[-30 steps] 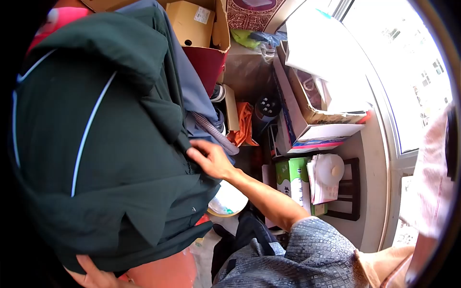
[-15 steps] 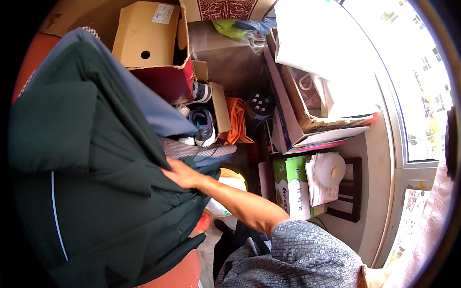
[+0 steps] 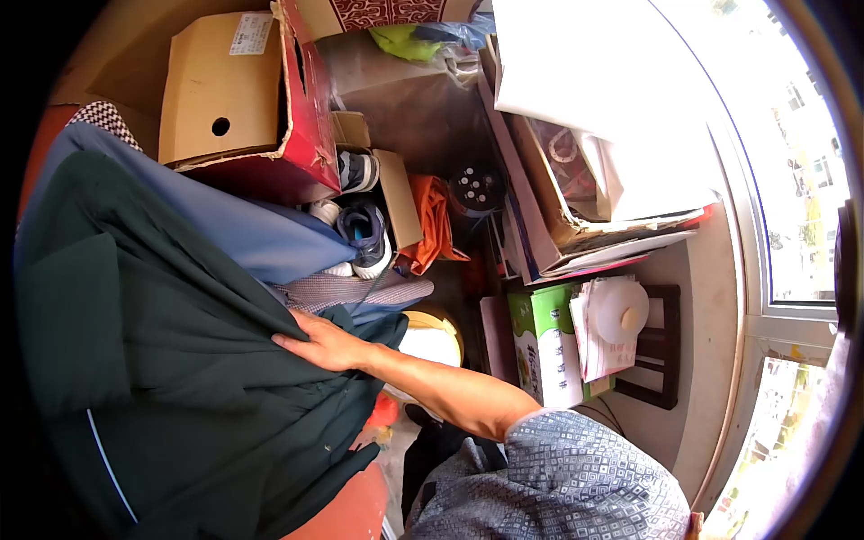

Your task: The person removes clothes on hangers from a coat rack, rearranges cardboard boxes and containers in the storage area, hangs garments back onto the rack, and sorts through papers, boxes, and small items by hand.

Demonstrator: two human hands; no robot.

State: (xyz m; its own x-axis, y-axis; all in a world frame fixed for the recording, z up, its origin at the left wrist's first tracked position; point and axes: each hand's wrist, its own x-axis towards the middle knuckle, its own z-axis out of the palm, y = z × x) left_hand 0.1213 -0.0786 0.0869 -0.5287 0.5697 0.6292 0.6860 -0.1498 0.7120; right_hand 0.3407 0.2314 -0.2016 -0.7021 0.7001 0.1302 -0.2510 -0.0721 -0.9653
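A dark green jacket (image 3: 207, 360) with thin pale piping fills the left side, its cloth loose and creased. My right hand (image 3: 324, 345) reaches in from the right and pinches a fold of it near the upper edge, thumb on top and the other fingers partly hidden in the cloth. Under the jacket lies a blue cloth (image 3: 243, 229), and a checked grey cloth (image 3: 378, 290) sticks out beyond the hand. My left hand is out of view.
Behind the clothes stand a red and brown shoebox (image 3: 225, 99) and sneakers (image 3: 367, 238) in an open carton. An orange bag (image 3: 432, 220) lies beside them. On the right are stacked boxes (image 3: 567, 234), a green-and-white carton (image 3: 544, 342), a dark chair (image 3: 661, 346) and a window.
My right hand has shifted slightly left with the jacket's fold, and its thumb now shows. The jacket's upper part sits lower, exposing more blue cloth and shoebox. The view has shifted a little.
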